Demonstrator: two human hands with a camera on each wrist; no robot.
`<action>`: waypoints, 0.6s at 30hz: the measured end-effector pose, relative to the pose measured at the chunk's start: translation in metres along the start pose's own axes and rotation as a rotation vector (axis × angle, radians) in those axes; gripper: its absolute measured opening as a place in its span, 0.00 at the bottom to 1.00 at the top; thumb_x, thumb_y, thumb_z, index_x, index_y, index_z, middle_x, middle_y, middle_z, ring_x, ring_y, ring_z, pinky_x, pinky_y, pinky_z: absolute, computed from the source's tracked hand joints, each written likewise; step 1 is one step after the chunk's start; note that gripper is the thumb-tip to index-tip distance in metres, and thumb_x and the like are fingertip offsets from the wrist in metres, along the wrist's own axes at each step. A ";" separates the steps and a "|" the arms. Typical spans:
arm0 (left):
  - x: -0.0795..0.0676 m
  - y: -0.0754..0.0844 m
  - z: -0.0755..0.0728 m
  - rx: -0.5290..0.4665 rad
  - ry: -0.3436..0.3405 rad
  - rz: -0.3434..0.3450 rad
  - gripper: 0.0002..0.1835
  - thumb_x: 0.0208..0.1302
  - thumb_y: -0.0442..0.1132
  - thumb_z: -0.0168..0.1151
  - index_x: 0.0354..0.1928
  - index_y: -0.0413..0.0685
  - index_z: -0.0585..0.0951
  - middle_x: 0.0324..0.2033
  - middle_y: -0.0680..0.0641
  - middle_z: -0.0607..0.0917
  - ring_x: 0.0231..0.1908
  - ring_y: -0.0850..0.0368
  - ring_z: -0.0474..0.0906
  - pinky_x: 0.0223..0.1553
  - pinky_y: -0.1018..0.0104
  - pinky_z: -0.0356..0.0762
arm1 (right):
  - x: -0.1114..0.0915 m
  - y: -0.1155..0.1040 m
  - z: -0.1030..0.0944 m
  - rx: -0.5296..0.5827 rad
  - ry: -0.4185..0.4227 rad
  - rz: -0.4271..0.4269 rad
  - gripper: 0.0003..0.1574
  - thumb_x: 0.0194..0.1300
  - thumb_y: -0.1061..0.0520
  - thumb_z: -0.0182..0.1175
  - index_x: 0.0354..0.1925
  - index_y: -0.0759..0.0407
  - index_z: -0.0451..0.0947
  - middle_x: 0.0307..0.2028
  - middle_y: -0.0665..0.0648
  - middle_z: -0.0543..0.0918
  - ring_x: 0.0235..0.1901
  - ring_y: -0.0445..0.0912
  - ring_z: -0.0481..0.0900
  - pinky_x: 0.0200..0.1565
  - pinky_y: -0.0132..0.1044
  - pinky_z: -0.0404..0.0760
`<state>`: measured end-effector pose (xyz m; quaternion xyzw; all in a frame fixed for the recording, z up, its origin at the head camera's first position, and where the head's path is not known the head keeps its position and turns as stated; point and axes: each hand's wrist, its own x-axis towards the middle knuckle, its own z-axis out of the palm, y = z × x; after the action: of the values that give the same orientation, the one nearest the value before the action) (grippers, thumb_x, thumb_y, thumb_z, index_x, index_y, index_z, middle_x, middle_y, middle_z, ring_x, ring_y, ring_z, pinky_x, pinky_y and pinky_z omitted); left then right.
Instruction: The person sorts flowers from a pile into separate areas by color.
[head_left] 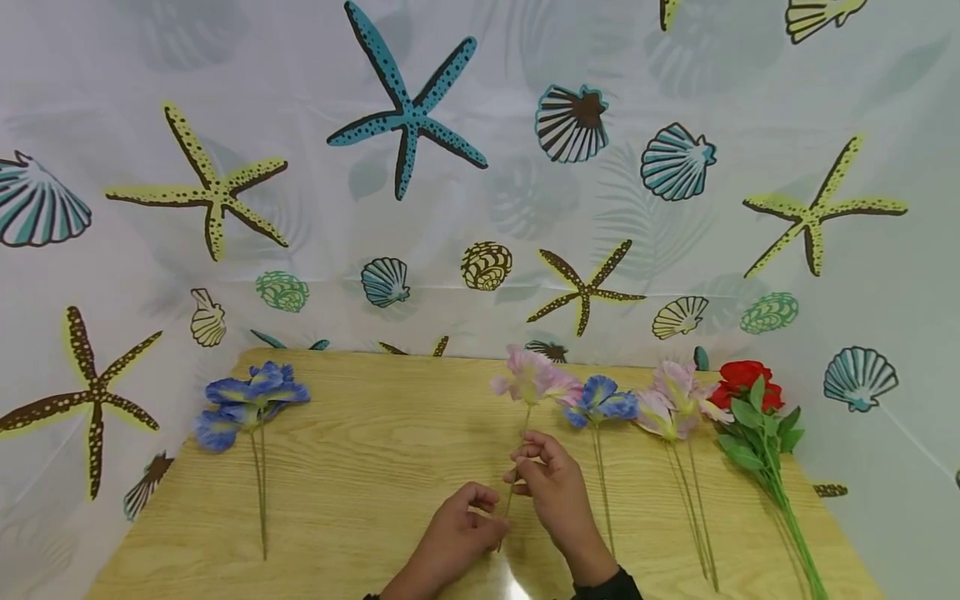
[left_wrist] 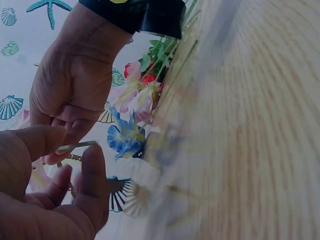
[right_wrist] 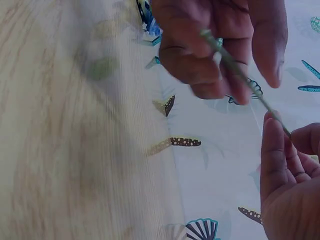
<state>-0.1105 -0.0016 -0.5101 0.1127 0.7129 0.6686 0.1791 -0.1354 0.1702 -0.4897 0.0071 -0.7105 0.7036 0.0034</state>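
Observation:
My right hand (head_left: 558, 492) pinches the thin stem of a pink artificial flower (head_left: 531, 377) between thumb and fingers, and the bloom points away from me. Close to the stem's lower end is my left hand (head_left: 462, 533), its fingers bent loosely with a gap between thumb and fingers. In the right wrist view the stem (right_wrist: 235, 67) slants from the right fingertips to the left fingers, its tip against or just in front of them. The left wrist view shows the stem end (left_wrist: 75, 146) beside the left index finger; whether the finger bears on it is unclear.
Two blue flowers (head_left: 258, 396) lie at the table's left. Right of my hands lie one blue flower (head_left: 600, 402), two pink flowers (head_left: 675, 400) and red roses (head_left: 746, 379) with green leaves. A patterned curtain (head_left: 450, 217) rises behind the wooden table (head_left: 360, 450).

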 end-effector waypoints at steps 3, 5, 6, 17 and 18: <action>0.003 -0.004 -0.004 0.115 0.057 0.031 0.29 0.60 0.47 0.66 0.58 0.41 0.70 0.56 0.39 0.68 0.49 0.44 0.73 0.41 0.49 0.77 | 0.001 0.000 -0.005 -0.022 0.036 0.004 0.23 0.70 0.62 0.52 0.62 0.58 0.64 0.47 0.67 0.73 0.37 0.55 0.80 0.37 0.44 0.81; 0.004 -0.006 -0.008 0.228 0.096 0.074 0.34 0.59 0.52 0.67 0.62 0.44 0.69 0.62 0.38 0.63 0.56 0.39 0.66 0.46 0.43 0.73 | 0.002 0.000 -0.008 -0.036 0.058 0.002 0.24 0.70 0.63 0.52 0.62 0.58 0.63 0.47 0.66 0.73 0.37 0.54 0.80 0.37 0.44 0.81; 0.005 -0.006 -0.010 0.274 0.111 0.092 0.36 0.58 0.54 0.66 0.64 0.45 0.68 0.64 0.38 0.60 0.59 0.36 0.62 0.48 0.40 0.71 | 0.002 0.000 -0.010 -0.050 0.077 0.007 0.24 0.70 0.63 0.52 0.62 0.56 0.64 0.47 0.66 0.74 0.37 0.54 0.80 0.37 0.44 0.81; 0.002 -0.010 -0.027 0.483 0.174 0.167 0.44 0.51 0.61 0.68 0.67 0.49 0.66 0.69 0.39 0.51 0.64 0.34 0.49 0.52 0.36 0.64 | 0.002 -0.005 -0.049 -0.272 0.284 0.057 0.23 0.69 0.65 0.49 0.61 0.57 0.66 0.45 0.65 0.76 0.34 0.51 0.81 0.34 0.41 0.81; 0.002 -0.011 -0.027 0.500 0.176 0.172 0.44 0.51 0.61 0.69 0.67 0.49 0.66 0.69 0.39 0.51 0.65 0.34 0.48 0.53 0.36 0.63 | 0.002 -0.005 -0.053 -0.282 0.292 0.067 0.23 0.70 0.65 0.49 0.62 0.57 0.65 0.45 0.65 0.75 0.34 0.51 0.81 0.33 0.40 0.81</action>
<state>-0.1228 -0.0263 -0.5203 0.1552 0.8565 0.4916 0.0258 -0.1380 0.2231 -0.4845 -0.1192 -0.7939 0.5904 0.0840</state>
